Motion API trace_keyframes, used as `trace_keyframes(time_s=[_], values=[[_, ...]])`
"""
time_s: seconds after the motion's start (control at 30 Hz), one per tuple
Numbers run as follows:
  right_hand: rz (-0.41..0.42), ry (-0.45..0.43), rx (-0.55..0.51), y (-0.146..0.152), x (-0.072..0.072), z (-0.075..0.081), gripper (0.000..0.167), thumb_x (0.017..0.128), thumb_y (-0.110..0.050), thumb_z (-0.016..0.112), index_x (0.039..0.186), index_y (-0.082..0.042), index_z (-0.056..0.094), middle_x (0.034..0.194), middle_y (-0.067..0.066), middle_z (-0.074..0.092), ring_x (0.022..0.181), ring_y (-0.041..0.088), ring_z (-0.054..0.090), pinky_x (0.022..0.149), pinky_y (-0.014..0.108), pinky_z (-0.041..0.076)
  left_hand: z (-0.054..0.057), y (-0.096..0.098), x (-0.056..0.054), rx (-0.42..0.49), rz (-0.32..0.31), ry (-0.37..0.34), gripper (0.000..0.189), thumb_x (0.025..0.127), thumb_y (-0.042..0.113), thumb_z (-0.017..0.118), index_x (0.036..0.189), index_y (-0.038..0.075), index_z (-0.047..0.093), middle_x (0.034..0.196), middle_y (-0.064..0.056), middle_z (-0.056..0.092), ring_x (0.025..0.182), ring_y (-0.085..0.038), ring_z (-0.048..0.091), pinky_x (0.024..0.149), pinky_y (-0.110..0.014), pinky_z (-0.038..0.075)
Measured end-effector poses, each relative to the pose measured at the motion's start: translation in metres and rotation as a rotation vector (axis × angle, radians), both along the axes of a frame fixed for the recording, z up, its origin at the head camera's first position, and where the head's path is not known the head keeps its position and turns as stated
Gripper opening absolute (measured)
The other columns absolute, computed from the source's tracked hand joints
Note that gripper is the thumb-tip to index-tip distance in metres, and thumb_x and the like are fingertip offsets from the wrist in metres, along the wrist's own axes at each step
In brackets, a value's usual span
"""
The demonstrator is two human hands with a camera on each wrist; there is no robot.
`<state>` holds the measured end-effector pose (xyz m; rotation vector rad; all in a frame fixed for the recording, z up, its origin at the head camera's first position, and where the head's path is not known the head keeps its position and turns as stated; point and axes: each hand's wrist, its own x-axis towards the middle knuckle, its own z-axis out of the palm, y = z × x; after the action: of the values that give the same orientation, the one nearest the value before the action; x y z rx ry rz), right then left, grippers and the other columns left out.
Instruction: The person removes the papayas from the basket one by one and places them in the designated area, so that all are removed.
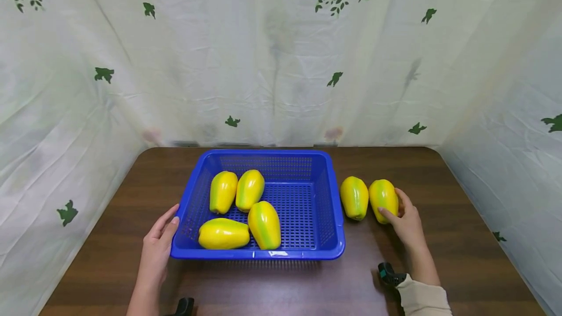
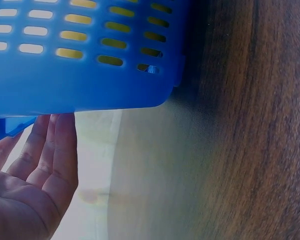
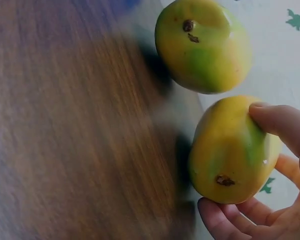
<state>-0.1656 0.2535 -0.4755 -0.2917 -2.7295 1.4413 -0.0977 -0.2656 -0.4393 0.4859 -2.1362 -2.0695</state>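
A blue plastic basket (image 1: 256, 254) stands on the table with several yellow-green papayas (image 1: 224, 234) inside, grouped in its left and middle part. At its left side, my left hand (image 1: 159, 240) holds the rim, the thumb near the top edge; in the left wrist view the fingers (image 2: 64, 145) reach up against the basket's outer side. To the right of the basket are two more papayas. My right hand (image 1: 407, 221) grips the outer papaya (image 1: 383, 198), thumb on its near side and fingers round its right. The other papaya (image 1: 354, 198) lies between it and the basket.
The brown wooden table (image 1: 465, 257) reaches back to a pale curtain (image 1: 272, 62) with green leaf prints, which also hangs at both sides. A dark device (image 1: 391, 274) is strapped at my right wrist, beside a beige sleeve (image 1: 423, 299).
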Motion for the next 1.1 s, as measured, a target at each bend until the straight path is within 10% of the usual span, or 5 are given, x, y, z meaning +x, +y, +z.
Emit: trace_keyframes(time_s=[0.6,1.1], values=[[-0.024,-0.004,0.012,-0.005,-0.002,0.005,0.084,0.086,-0.044,0.056,0.145,-0.009,0.006,0.140,0.030,0.010,0.124,0.046,0.019,0.095,0.062,0.020,0.001,0.001,-0.001,-0.010,0.016,-0.022,0.052,0.090,0.037,0.051,0.135,0.014,0.042,0.089,0.008,0.060,0.074,-0.010,0.061,0.063,-0.023,0.051],[0.001,0.196,0.022,-0.020,0.000,0.040,0.080,0.085,-0.041,0.059,0.145,-0.012,0.014,0.143,0.023,0.014,0.126,0.044,0.019,0.092,0.064,0.021,0.000,0.001,-0.001,-0.014,0.018,-0.025,0.052,0.090,0.038,0.051,0.135,0.014,0.042,0.090,0.010,0.060,0.076,-0.008,0.061,0.065,-0.022,0.050]])
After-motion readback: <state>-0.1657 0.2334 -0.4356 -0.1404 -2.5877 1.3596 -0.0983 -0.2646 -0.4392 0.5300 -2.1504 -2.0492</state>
